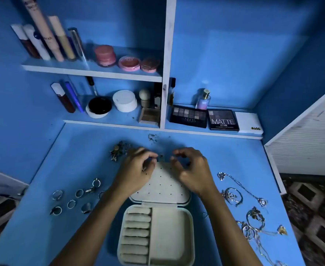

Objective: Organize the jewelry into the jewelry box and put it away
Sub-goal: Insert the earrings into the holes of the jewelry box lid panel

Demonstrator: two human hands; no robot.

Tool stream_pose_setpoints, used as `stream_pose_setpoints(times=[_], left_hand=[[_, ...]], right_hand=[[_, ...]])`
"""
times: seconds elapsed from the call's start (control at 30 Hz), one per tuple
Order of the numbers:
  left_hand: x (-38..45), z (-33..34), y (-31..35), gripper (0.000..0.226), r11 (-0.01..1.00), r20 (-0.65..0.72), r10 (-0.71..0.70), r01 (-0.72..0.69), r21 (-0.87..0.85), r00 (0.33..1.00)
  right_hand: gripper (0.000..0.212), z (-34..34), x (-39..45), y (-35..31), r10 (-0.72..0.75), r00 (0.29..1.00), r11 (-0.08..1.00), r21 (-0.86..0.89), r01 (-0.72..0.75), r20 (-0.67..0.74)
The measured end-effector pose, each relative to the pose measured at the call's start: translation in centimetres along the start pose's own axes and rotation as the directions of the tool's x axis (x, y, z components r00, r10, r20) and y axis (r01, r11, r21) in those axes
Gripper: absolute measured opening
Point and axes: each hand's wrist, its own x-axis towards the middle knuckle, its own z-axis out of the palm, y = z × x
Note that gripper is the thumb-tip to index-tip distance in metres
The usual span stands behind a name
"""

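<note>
Putting an earring into the open lid of the jewelry box

The jewelry box [155, 235] sits open at the bottom middle of the frame, and its lid [163, 181] with rows of little holes lies flat just above it. Both hands are at the top edge of the lid. The left hand [136, 169] has its fingers curled and seems to pinch a small dark earring [160, 156], but it is too tiny to be sure. The right hand [190, 167] has curled fingers too; I cannot tell if it holds anything. I think the step is pushing earrings into the holes. Next, the pin has to line up with one hole and go in straight. The rings [75, 200] at the lower left, the necklaces [250, 206] at the lower right and more earrings [119, 150] above the left hand are not in the box yet.
</note>
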Motion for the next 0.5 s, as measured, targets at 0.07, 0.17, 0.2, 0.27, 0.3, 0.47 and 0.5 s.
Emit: stream_pose_setpoints(times=[0.07,0.17,0.2,0.27,0.3,0.47,0.5], left_hand=[[0.0,0.3,-0.3,0.025,1.0,-0.006,-0.02,0.02,0.017,1.0],[-0.3,1.0,-0.7,0.021,0.999,-0.021,-0.023,0.024,0.03,1.0],[-0.3,1.1,-0.8,0.02,0.999,-0.04,-0.006,0.007,0.035,0.999],[-0.3,1.2,-1.0,0.018,1.0,-0.068,0.003,-0.001,0.029,0.998],[-0.4,1.3,-1.0,0.019,1.0,-0.072,0.006,-0.004,0.024,0.997],[-0.5,1.4,-1.0,0.019,1.0,-0.081,0.018,-0.017,0.012,0.997],[-0.6,1.4,-1.0,0.018,1.0,-0.084,0.021,-0.02,0.016,0.996]], right_hand=[[0.024,0.3,0.1,0.2,-0.009,1.0,1.0,-0.017,0.008,-0.019],[0.02,1.0,-0.1,0.9,-0.006,1.0,0.999,-0.039,0.006,-0.004],[0.021,1.2,-0.1,1.0,-0.008,1.0,0.998,-0.055,0.008,-0.003],[0.023,1.5,-0.2,1.5,-0.018,1.0,0.997,-0.072,0.016,-0.016],[0.021,1.8,-0.3,1.7,-0.021,0.999,0.997,-0.068,0.019,-0.025],[0.007,2.2,-0.6,2.1,-0.011,0.999,0.999,-0.043,0.009,-0.052],[0.005,2.2,-0.6,2.2,-0.01,0.998,0.999,-0.042,0.008,-0.057]])
